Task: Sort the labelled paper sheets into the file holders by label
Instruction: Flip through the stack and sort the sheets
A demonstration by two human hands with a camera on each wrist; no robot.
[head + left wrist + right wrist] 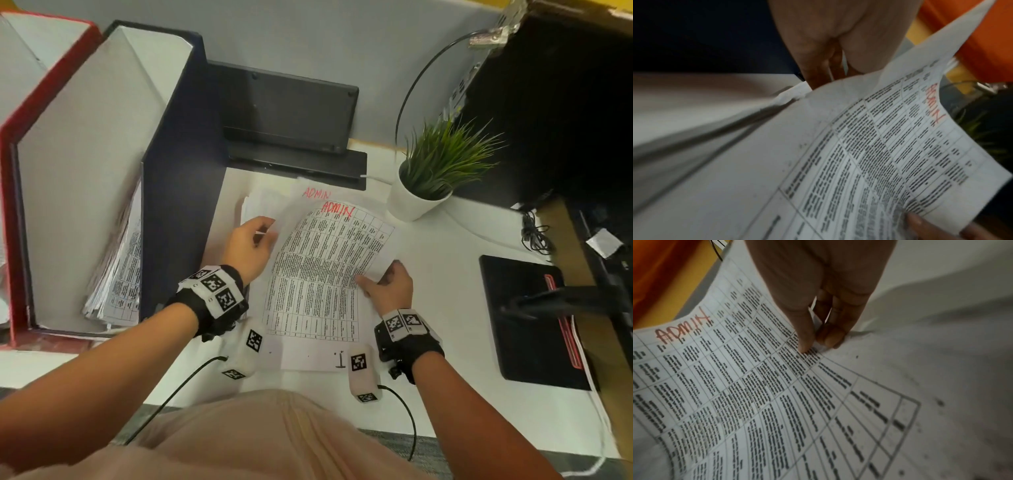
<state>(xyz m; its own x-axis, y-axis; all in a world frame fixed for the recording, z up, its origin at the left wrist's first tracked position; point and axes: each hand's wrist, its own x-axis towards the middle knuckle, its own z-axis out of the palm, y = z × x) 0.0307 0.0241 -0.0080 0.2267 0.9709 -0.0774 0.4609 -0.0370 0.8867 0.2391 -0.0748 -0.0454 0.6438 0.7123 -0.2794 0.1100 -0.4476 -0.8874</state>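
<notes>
A printed table sheet marked ADMIN in red (pixel 322 260) (pixel 890 146) (pixel 735 386) curves up off a paper stack on the white desk. My right hand (pixel 370 277) (pixel 816 342) pinches its right edge between thumb and fingers. My left hand (pixel 265 234) (pixel 828 71) holds its left edge, fingertips hidden behind the paper. A second ADMIN sheet (pixel 317 193) lies underneath. On the left stands a navy file holder (pixel 178 164) with several printed sheets (pixel 120 274) inside, and a red holder (pixel 13 137) beside it.
A potted plant (pixel 428 178) stands right of the stack. A black device on a stand (pixel 291 113) sits behind it. A black pad (pixel 527 322) and cables lie at the right. Two white tagged blocks (pixel 253 346) (pixel 363 373) rest near the desk's front edge.
</notes>
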